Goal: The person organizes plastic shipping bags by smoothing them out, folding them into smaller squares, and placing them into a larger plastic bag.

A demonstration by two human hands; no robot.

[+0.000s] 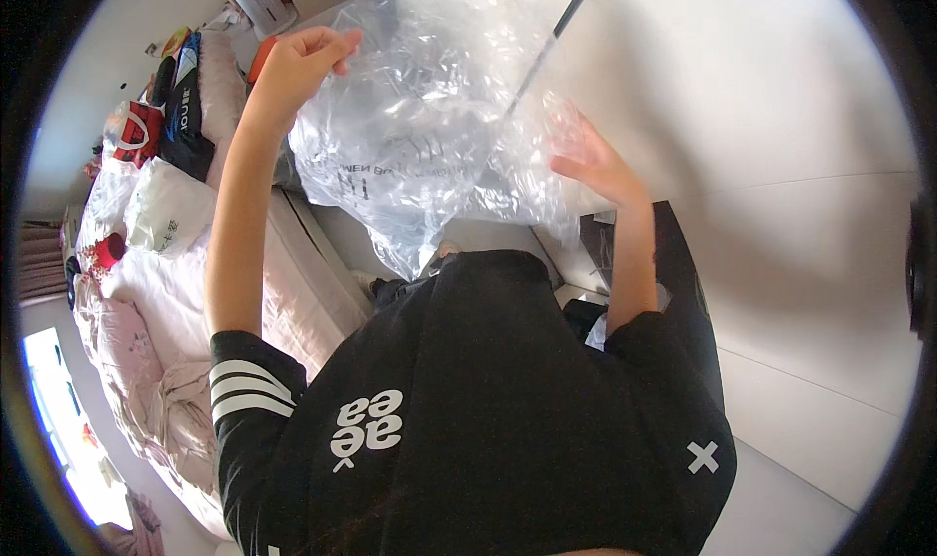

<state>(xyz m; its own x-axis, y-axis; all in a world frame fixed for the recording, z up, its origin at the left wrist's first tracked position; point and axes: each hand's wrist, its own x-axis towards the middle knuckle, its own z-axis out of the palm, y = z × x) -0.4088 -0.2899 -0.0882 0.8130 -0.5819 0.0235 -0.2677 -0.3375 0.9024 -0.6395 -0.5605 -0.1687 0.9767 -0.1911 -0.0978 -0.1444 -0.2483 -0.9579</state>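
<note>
A large clear plastic bag (410, 124) with dark printing spreads between my two hands, crumpled and shiny, its lower end narrowing towards my black T-shirt (505, 395). My left hand (315, 58), at the upper left, has its fingers curled at the bag's top left edge, pinching the film. At the right, my right hand (600, 160) is against the bag's right side, thumb and fingers spread, with film lying over the fingers. Whether it grips the film or is inside the bag, I cannot tell.
Along the left runs a bed (168, 292) with pale pink covers, a white bag (165, 204), a red bag (139, 131) and a black bag (187, 109). A dark-sided cabinet (684, 285) stands by my right arm. The pale wall (790, 102) lies beyond, at the right.
</note>
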